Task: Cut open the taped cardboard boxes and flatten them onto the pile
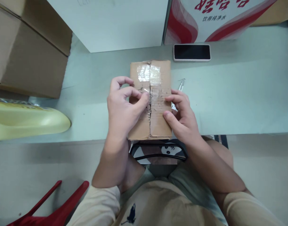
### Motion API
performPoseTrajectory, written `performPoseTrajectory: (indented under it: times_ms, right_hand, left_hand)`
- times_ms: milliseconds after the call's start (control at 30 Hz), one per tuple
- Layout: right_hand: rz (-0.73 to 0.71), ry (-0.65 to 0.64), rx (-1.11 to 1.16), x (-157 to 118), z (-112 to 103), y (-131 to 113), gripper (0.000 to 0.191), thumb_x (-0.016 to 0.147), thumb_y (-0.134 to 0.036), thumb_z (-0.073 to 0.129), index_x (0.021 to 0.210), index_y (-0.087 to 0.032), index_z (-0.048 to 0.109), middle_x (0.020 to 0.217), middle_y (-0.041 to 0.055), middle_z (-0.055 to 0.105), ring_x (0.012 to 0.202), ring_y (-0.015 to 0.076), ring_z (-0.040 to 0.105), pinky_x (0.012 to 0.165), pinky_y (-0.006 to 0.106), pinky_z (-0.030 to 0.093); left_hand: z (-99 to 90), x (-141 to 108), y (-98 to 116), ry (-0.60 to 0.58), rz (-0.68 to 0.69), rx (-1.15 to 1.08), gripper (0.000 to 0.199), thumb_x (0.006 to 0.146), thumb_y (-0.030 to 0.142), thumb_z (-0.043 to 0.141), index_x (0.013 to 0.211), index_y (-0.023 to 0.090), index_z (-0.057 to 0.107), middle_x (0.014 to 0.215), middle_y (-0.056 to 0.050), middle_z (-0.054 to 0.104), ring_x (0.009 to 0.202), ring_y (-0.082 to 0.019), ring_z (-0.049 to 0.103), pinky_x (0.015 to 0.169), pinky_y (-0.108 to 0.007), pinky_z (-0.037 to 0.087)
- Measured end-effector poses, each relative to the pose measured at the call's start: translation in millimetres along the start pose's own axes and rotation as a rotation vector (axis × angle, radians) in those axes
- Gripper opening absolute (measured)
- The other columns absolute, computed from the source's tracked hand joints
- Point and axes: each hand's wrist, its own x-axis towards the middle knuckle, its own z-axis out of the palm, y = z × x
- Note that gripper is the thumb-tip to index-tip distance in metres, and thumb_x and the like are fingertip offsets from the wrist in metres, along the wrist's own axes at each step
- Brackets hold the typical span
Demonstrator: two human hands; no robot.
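Note:
A small brown cardboard box [160, 125] lies in front of me with its seam running up the middle. Patches of clear tape [144, 72] cover the seam's far end. Over the left flap, my left hand [125, 103] pinches the edge of more clear tape [146, 90] between thumb and index finger. My right hand [182, 114] grips the box's right side, thumb and fingertips resting on its top. A crumpled strip of clear plastic [181, 84] sticks out just beyond the right fingers. The cardboard along the seam looks torn.
The box sits near the front edge of a pale green table [228, 94]. Behind it lie a phone [192, 52], a white carton [125, 25] and a red-and-white carton [212, 22]. At left are large cardboard boxes [33, 53] and a yellow bottle [28, 121].

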Motion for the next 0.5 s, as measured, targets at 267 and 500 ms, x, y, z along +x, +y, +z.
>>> performPoseTrajectory:
  times_ms: [267,500]
  right_hand:
    - [-0.005,0.009,-0.01,0,0,2,0.034,0.098,-0.051,0.064,0.126,-0.033,0.058,0.152,0.0117,0.045,0.153,0.03,0.046,0.112,0.051,0.059]
    - [-0.018,0.011,-0.047,1,-2,1,0.033,0.099,-0.052,0.063,0.125,-0.032,0.062,0.149,0.0121,0.046,0.153,0.0313,0.044,0.113,0.053,0.059]
  left_hand:
    - [-4.9,1,-1,-0.054,-0.064,0.035,0.026,0.085,0.026,0.087,0.065,0.022,0.07,0.115,-0.008,0.066,0.118,-0.027,0.068,0.097,-0.043,0.063]
    - [-10.1,-1,7,-0.115,-0.108,-0.04,0.026,0.085,0.032,0.085,0.065,0.021,0.073,0.121,-0.007,0.07,0.114,-0.026,0.071,0.094,-0.041,0.064]
